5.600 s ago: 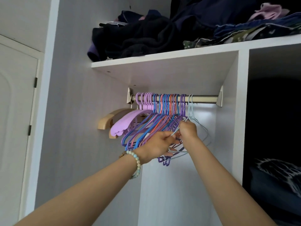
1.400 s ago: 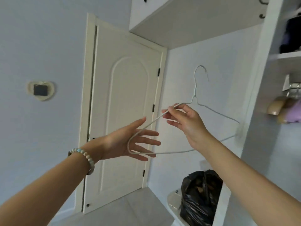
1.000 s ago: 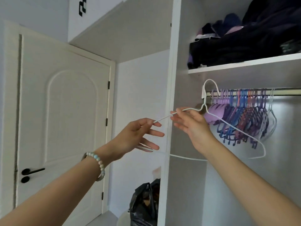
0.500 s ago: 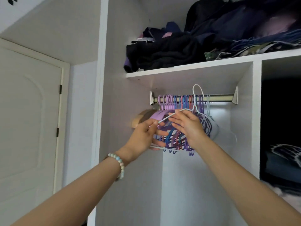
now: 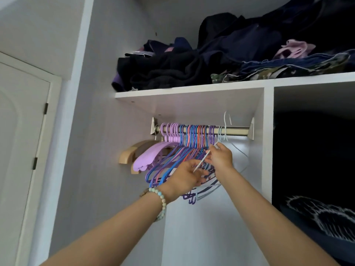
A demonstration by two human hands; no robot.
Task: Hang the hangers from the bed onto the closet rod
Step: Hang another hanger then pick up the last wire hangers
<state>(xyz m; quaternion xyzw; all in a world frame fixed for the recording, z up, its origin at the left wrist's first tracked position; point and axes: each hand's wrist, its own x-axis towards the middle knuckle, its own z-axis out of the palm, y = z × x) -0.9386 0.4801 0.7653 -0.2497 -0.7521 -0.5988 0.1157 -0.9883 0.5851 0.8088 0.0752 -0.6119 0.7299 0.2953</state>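
A metal closet rod (image 5: 237, 130) runs under the white shelf. Several purple, blue and orange hangers (image 5: 189, 148) crowd its left half, with pale wire ones beside them. My right hand (image 5: 221, 156) pinches the shoulder of a thin white wire hanger (image 5: 226, 129), whose hook rises above the rod just right of the hung bunch. My left hand (image 5: 187, 177), with a bead bracelet on the wrist, touches the hanger's lower end with loosely curled fingers. The bed is out of view.
A white shelf (image 5: 192, 92) above the rod carries piled dark clothes (image 5: 221, 60). A vertical closet divider (image 5: 268, 143) stands right of the rod, with a dark compartment beyond. A white door (image 5: 21, 150) is at the left.
The white hanger has moved right and up, so its hook now reaches over the rod past the coloured bunch. Both hands followed it, and the view tilted upward.
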